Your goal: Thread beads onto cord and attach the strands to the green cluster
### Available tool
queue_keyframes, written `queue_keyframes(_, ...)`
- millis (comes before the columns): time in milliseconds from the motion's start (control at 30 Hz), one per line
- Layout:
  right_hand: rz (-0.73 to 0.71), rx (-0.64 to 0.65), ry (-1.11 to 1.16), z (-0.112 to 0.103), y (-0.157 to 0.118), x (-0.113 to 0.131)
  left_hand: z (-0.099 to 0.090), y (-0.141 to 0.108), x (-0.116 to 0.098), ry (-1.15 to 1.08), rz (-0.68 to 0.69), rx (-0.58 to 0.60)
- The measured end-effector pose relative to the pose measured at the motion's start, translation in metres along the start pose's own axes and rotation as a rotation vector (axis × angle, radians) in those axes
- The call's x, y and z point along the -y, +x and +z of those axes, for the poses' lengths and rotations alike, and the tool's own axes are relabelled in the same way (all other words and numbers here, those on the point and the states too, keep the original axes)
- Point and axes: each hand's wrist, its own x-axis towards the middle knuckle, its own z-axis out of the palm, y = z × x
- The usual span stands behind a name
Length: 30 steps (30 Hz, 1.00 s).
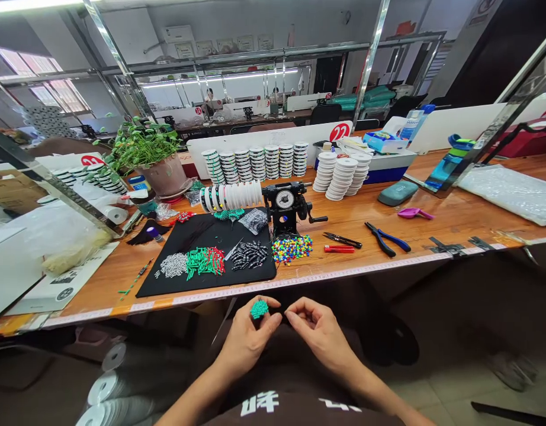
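In front of my lap, below the table edge, my left hand is closed round a bundle of small green pieces, whose ends face up. Close to its right, my right hand has thumb and forefinger pinched together. Anything between those fingertips is too small to make out. On the black mat above my hands lie silver beads, green and red tube-shaped pieces and dark tube-shaped pieces. Behind them is a similar green cluster.
A black hand-cranked winder carries a row of white spools. Near the table's front edge are multicoloured beads, black tweezers, a red case and blue-handled pliers. Stacked spools and a potted plant stand behind.
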Motion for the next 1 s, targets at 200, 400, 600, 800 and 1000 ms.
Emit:
queue_keyframes(200,-0.017,-0.073,0.043,0.0,0.002,0.001,0.005,0.0,0.008,-0.181,-0.019,0.109)
queue_keyframes(400,-0.023,-0.001,0.029,0.008,-0.001,0.002,0.005,-0.003,0.011,-0.055,-0.006,0.12)
queue_keyframes(600,-0.011,-0.049,-0.044,0.008,0.003,-0.003,0.005,-0.005,0.011,-0.005,-0.001,0.089)
queue_keyframes(800,0.018,-0.059,0.098,0.002,0.008,-0.015,0.005,-0.002,0.01,-0.163,-0.091,0.072)
queue_keyframes(1000,-0.004,-0.066,0.098,0.001,0.008,-0.021,0.008,-0.001,0.008,-0.395,-0.199,0.084)
